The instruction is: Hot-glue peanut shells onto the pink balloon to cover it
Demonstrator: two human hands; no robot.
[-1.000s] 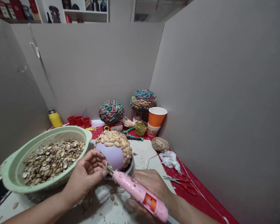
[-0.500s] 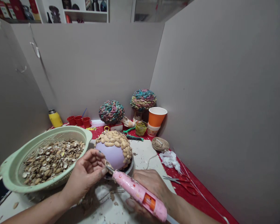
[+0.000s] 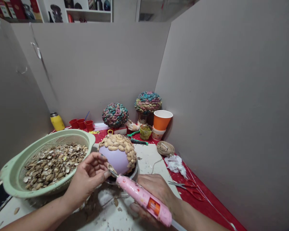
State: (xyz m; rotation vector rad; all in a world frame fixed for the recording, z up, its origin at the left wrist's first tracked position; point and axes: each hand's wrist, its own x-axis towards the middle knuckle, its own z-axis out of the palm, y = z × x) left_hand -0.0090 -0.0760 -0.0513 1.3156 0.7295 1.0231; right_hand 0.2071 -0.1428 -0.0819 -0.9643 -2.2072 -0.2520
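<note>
Ball (image 3: 117, 155), shell-covered but for a lilac patch, sat in a bowl (image 3: 135, 175) on the desk (image 3: 148, 162). The left hand (image 3: 90, 173) pinched a shell (image 3: 111, 167) at the nozzle (image 3: 114, 174) of the glue gun (image 3: 139, 194) (a pink one), around which the right hand (image 3: 156, 187) was wrapped. A colander (image 3: 10, 180) of shells stood to the left.

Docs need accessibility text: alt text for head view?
The right hand holds a pink glue gun, its tip at a shell in the left hand, near a lilac ball partly covered with shells. A green colander of shells stands to the left.
</note>
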